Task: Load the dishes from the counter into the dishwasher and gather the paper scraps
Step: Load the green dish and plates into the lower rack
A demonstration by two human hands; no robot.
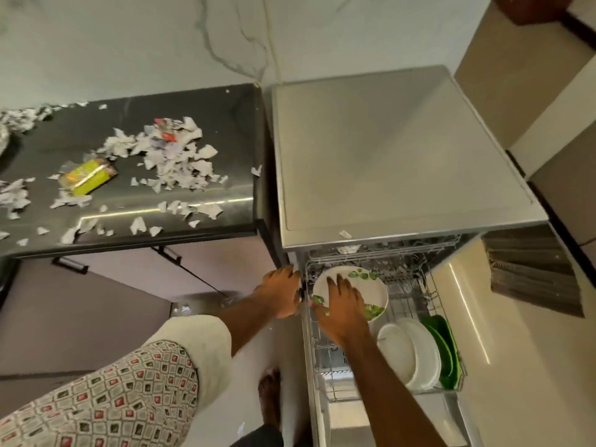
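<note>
Head view: a round, glossy white plate with green leaf prints sits over the far end of the wire lower rack, face turned up and slightly tilted. The right hand holds it, fingers spread across its face and thumb at the near rim. The left hand curls its fingers on the left front edge of the steel dishwasher. Plain white plates and green plates stand on edge at the rack's near right. Torn, jagged paper scraps litter the dark, shiny table.
</note>
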